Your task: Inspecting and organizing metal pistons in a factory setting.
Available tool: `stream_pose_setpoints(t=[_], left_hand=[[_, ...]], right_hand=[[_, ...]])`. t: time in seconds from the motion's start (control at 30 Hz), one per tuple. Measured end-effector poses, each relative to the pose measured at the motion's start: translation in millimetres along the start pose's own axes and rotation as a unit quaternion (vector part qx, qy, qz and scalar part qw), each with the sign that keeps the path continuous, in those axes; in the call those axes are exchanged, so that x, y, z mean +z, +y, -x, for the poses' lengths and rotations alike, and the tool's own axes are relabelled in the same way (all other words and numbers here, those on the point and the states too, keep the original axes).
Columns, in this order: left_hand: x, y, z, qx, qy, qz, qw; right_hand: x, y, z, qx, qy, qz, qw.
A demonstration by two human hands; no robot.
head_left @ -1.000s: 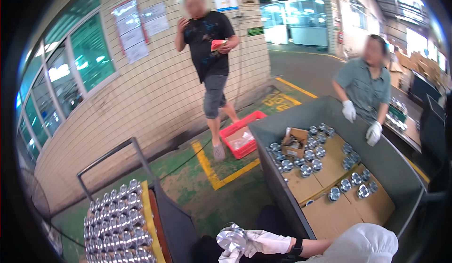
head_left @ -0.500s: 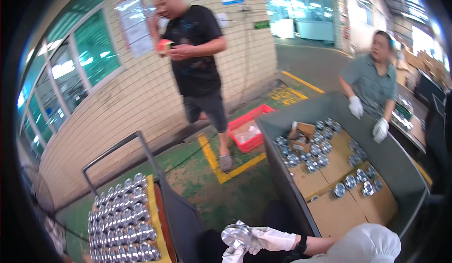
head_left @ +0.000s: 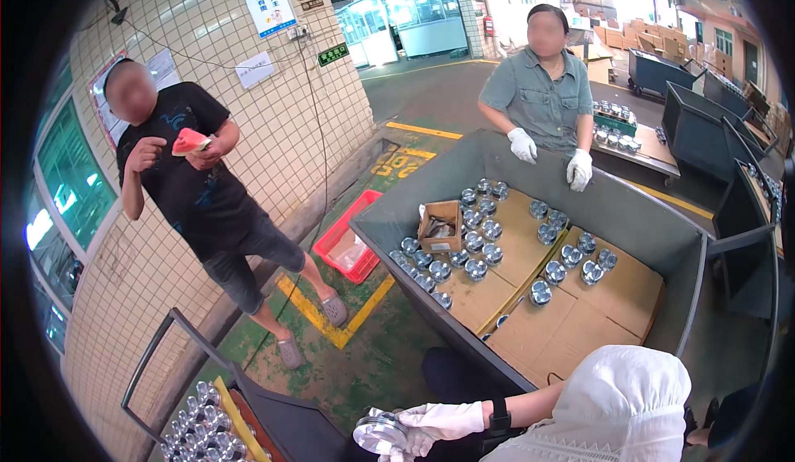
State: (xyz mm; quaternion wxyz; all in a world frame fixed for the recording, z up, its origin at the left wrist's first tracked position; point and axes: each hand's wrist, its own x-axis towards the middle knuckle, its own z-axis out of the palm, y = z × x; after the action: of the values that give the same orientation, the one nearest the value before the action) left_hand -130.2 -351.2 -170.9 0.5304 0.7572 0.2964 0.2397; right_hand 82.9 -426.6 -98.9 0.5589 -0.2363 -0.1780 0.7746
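Note:
My right hand, in a white glove, is closed around the edge of a shiny metal piston near the lower edge of the view. The piston is tilted, with its round face turned left and grooves along its side. Below it only a sliver of white glove, seemingly my left hand, shows; its fingers are cut off by the frame. Rows of similar pistons lie at the lower left on a cart. To my right, a deep grey bin holds scattered pistons on cardboard sheets.
An open cardboard box stands inside the bin. A co-worker with white gloves is at its far side. At left another person holds a watermelon slice. A red crate sits between wall and bin; more grey bins stand far right.
My view has turned right, so the bin shows more fully and the cart less. My right hand still grips the piston. The person at left lowered a raised hand; the co-worker faces more forward.

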Motion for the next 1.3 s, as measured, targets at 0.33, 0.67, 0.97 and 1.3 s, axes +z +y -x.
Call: stream_pose_setpoints(t=[0.33, 0.67, 0.97, 1.3], left_hand=[[8.7, 70.0, -2.8, -0.206, 0.100, 0.272, 0.935], [7.6, 81.4, 10.1, -0.219, 0.111, 0.296, 0.923], [11.7, 62.5, -9.5, -0.149, 0.081, 0.109, 0.979], [4.5, 46.0, 1.7, -0.182, 0.067, 0.165, 0.967]], right_hand=[[-12.3, 5.7, -0.1, -0.014, -0.023, 0.021, 0.999], [-21.3, 17.7, -6.6, 0.000, -0.053, 0.007, 0.999], [-2.5, -4.1, 1.3, -0.030, -0.017, -0.022, 0.999], [11.2, -1.4, -0.7, -0.006, -0.030, -0.025, 0.999]])
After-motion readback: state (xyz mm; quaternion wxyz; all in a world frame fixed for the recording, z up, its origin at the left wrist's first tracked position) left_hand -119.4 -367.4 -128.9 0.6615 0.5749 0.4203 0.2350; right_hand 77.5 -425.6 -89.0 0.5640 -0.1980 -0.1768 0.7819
